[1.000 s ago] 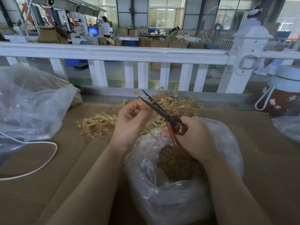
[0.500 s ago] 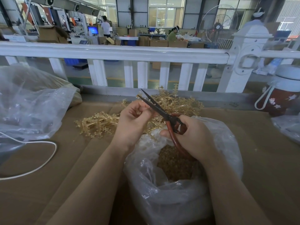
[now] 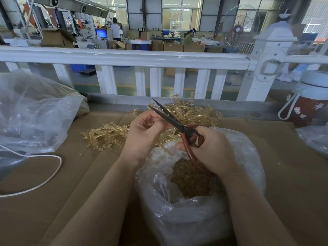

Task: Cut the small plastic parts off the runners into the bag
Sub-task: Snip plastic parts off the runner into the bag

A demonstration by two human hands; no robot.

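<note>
My left hand (image 3: 143,134) pinches a small amber plastic runner between its fingertips, just above the mouth of the clear plastic bag (image 3: 191,210). My right hand (image 3: 211,150) grips red-handled scissors (image 3: 170,118) whose dark blades are slightly parted and point up-left, right beside the left fingertips. The bag holds a heap of cut amber parts (image 3: 191,178). A pile of uncut amber runners (image 3: 188,112) lies on the cardboard behind both hands, spreading to the left.
A large crumpled clear bag (image 3: 32,118) sits at the left with a white cord (image 3: 40,181) looping below it. A white railing (image 3: 124,57) runs along the back edge. A red-and-white jug (image 3: 308,107) stands at the right, above another plastic bag (image 3: 314,137).
The scissors and both hands have stayed over the bag with only small shifts; the blades have closed a little around the runner at the left fingertips.
</note>
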